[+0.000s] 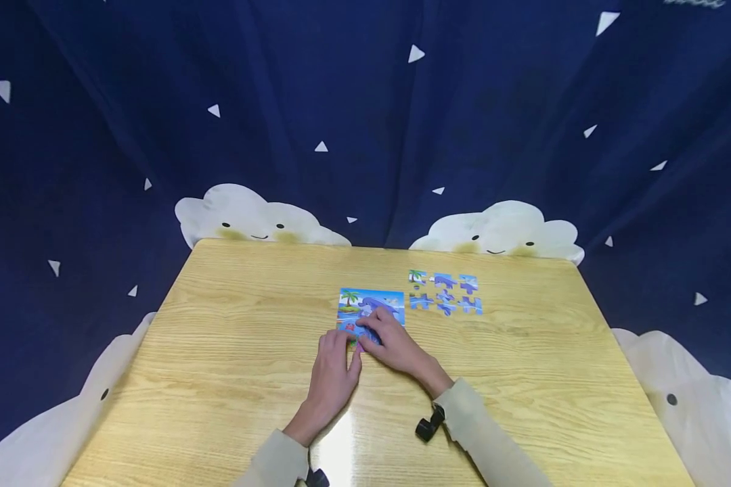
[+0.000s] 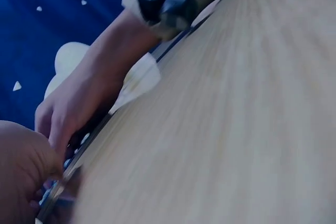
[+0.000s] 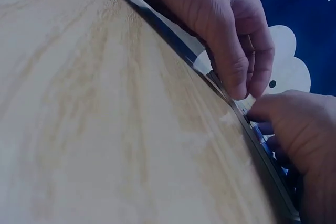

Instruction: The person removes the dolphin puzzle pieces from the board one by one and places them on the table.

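A jigsaw puzzle [image 1: 382, 299] with a dolphin, a palm tree and blue sea lies flat on the table. My left hand [image 1: 334, 372] touches its lower left corner with bent fingers, the thumb apart from them. From the right, my right hand [image 1: 397, 343] reaches across its lower part, thumb and fingers bent down onto the picture near the left hand's tips. In the right wrist view the left hand [image 3: 231, 35] and right hand [image 3: 302, 135] nearly meet at the puzzle. Whether either pinches a piece is hidden by the fingers.
Several loose puzzle pieces [image 1: 445, 295] lie in two rows right of the puzzle. The wooden table [image 1: 219, 352] ends at a dark blue curtain [image 1: 353, 88] with white clouds and triangles. A dark camera mount [image 1: 429, 425] sits at the right wrist.
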